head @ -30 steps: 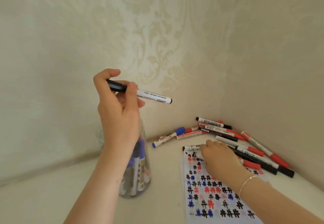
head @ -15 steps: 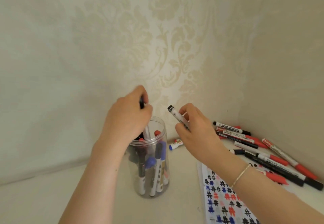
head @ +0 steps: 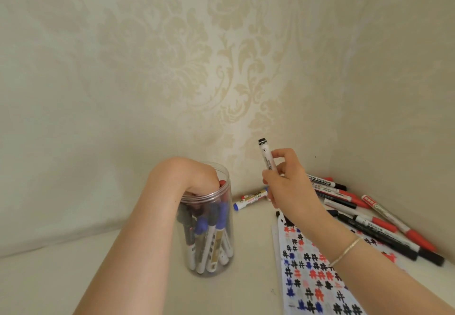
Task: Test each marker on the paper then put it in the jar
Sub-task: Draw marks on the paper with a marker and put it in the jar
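Your left hand [head: 194, 179] is sunk wrist-deep in the clear jar [head: 209, 260]; fingers are hidden behind the rim & stored markers, so can't tell whether they grip anything. Your right hand [head: 288, 186] pinches a black-capped marker [head: 266, 155] upright between thumb & fingertips, above the far end of the paper [head: 312, 277], which is covered w/ hash marks.

Risk: pulling the left hand out could tip the tall jar, since the wrist nearly fills its mouth. The cap looks on, so it likely needs removing before testing.

Room: bare tabletop lies left of & in front of the jar. Two walls close the corner behind; the untested pile [head: 369, 218] crowds the right wall, w/ a blue-capped marker [head: 248, 200] lying between jar & right hand.
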